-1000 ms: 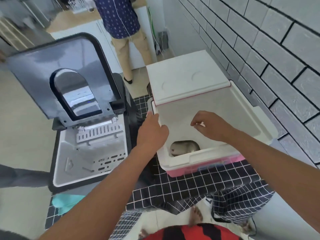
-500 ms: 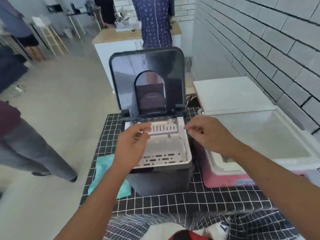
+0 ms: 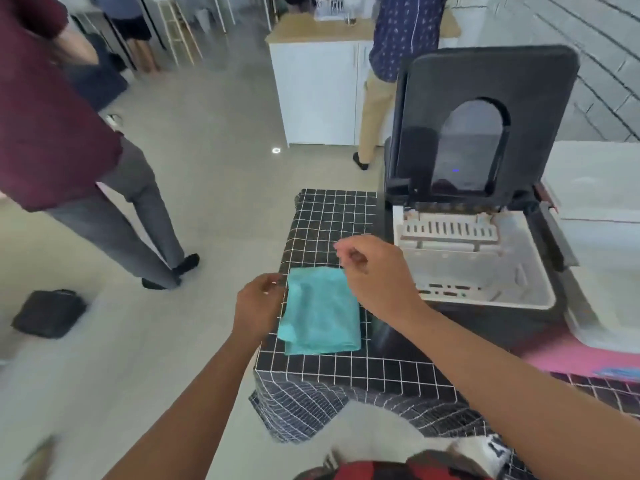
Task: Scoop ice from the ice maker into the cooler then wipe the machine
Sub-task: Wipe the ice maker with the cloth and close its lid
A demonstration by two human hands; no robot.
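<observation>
Left hand (image 3: 258,308) at the left edge of the teal cloth (image 3: 320,311), fingers curled toward its upper corner; contact or pinch not clear through the blur. Right hand (image 3: 375,278) over the cloth's upper right corner, fingers loosely curled, nothing visibly held; touching or not, cannot tell. Cloth folded, flat on the black checked tablecloth (image 3: 332,220), just left of the ice maker (image 3: 478,271). Ice maker lid (image 3: 485,123) raised upright, pale inner basket exposed, no ice discernible. Cooler (image 3: 602,271) open at far right, touching the machine's side, pink base showing.
</observation>
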